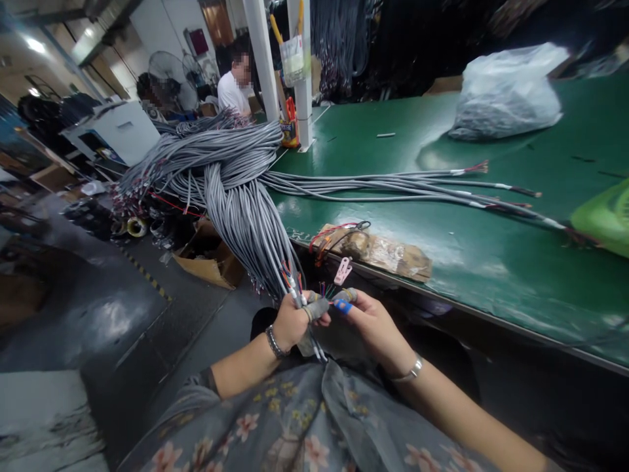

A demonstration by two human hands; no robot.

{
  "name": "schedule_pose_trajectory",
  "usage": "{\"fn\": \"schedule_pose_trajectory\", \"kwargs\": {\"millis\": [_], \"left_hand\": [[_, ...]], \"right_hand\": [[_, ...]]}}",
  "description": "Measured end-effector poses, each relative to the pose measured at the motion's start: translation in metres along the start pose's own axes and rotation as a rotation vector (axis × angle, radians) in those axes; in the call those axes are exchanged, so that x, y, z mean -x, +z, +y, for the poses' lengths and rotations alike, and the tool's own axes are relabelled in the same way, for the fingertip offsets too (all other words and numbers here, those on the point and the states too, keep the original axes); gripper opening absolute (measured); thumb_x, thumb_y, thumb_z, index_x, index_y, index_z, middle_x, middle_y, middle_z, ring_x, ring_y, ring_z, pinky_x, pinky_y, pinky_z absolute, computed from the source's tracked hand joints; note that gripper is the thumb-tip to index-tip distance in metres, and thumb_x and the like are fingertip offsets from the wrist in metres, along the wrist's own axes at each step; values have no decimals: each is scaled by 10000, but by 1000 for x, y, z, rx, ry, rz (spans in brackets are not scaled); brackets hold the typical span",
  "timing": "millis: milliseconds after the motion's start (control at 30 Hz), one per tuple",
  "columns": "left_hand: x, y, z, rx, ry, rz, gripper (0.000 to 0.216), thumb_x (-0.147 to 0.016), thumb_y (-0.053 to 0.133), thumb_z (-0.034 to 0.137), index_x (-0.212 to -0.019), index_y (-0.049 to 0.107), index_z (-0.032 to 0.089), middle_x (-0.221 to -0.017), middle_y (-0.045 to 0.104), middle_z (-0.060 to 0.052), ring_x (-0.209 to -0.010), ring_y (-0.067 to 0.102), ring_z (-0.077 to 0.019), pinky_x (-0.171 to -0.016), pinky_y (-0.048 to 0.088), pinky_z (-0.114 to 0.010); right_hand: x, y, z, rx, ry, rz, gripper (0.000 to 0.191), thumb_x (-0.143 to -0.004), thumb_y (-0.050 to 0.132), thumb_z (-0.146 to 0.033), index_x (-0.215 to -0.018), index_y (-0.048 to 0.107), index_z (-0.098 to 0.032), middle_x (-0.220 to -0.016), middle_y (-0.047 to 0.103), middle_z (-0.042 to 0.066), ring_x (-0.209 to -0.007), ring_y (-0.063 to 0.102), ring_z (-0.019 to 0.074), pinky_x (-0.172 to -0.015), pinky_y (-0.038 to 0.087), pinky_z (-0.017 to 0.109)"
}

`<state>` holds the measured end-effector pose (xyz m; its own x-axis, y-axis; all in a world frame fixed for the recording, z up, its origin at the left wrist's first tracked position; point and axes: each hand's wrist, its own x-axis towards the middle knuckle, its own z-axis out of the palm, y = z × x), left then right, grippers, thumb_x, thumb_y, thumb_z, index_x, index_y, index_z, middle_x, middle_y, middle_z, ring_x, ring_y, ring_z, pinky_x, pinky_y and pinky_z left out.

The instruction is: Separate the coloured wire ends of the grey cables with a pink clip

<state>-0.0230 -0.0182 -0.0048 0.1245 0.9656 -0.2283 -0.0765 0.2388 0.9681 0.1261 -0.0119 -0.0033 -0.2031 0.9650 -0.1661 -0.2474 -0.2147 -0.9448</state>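
Note:
A thick bundle of grey cables (236, 190) hangs off the edge of the green table (442, 242) towards me. My left hand (289, 321) is closed around the end of one grey cable, with taped fingertips. My right hand (368, 321) pinches the fanned coloured wires (325, 290) sticking out of that cable end. A small blue piece (343, 306) sits at my right fingers. Both wrists carry bracelets.
Several more cables (417, 183) lie stretched across the table. A taped cardboard pad (378, 252) with a pink clip (343, 270) sits at the table edge. A white plastic bag (506, 92) and a green bag (607, 219) lie to the right. Two people sit behind; cardboard boxes (206, 259) are on the floor.

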Motion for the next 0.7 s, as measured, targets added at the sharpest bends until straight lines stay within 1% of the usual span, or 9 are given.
{"fn": "schedule_pose_trajectory", "kwargs": {"millis": [67, 167, 300, 433, 500, 600, 700], "left_hand": [[0, 0, -3, 17, -1, 40, 433, -632, 719, 549, -596, 639, 125, -520, 627, -49, -483, 580, -126, -489, 431, -219], [0, 1, -6, 24, 7, 81, 436, -632, 714, 553, -596, 639, 126, -520, 625, -50, -481, 579, -126, -484, 428, -218], [0, 3, -5, 61, -12, 110, 437, -593, 739, 555, -578, 618, 135, -489, 601, -32, -461, 564, -127, -493, 464, -239], [-1, 4, -3, 71, -35, 89, 431, -573, 760, 540, -552, 598, 141, -453, 575, -12, -434, 541, -114, -480, 470, -234], [0, 4, -2, 57, -42, 71, 426, -565, 768, 532, -550, 598, 141, -451, 573, -8, -423, 527, -103, -471, 461, -225], [1, 5, 0, 24, -47, 54, 429, -545, 776, 531, -543, 591, 144, -454, 573, -6, -419, 517, -98, -470, 457, -225], [1, 6, 1, -22, -39, 30, 424, -545, 776, 520, -529, 570, 150, -463, 573, -5, -435, 528, -105, -483, 457, -231]], "right_hand": [[2, 2, 2, -28, -2, 6, 359, -591, 781, -497, -620, 603, -186, -549, 544, -26, -531, 463, 112, -574, 420, 275], [2, 4, 4, -41, -10, 4, 360, -573, 792, -493, -624, 616, -184, -576, 574, -15, -556, 485, 119, -589, 426, 277], [1, 3, 7, -14, -27, 29, 351, -565, 794, -485, -623, 623, -184, -599, 593, -10, -577, 494, 124, -603, 428, 277], [-1, 0, 8, 13, -30, 40, 347, -596, 765, -501, -640, 624, -187, -596, 575, -17, -552, 466, 113, -565, 409, 263], [-1, -1, 7, 26, -21, 31, 356, -606, 756, -513, -692, 637, -189, -630, 592, -11, -555, 469, 112, -548, 401, 256], [-3, -1, 5, 25, 8, -14, 405, -577, 776, -524, -763, 634, -193, -702, 634, 8, -610, 527, 136, -582, 431, 269], [-5, 1, 7, 13, 24, -46, 415, -559, 791, -526, -720, 599, -195, -649, 613, -6, -609, 547, 146, -616, 455, 288]]}}
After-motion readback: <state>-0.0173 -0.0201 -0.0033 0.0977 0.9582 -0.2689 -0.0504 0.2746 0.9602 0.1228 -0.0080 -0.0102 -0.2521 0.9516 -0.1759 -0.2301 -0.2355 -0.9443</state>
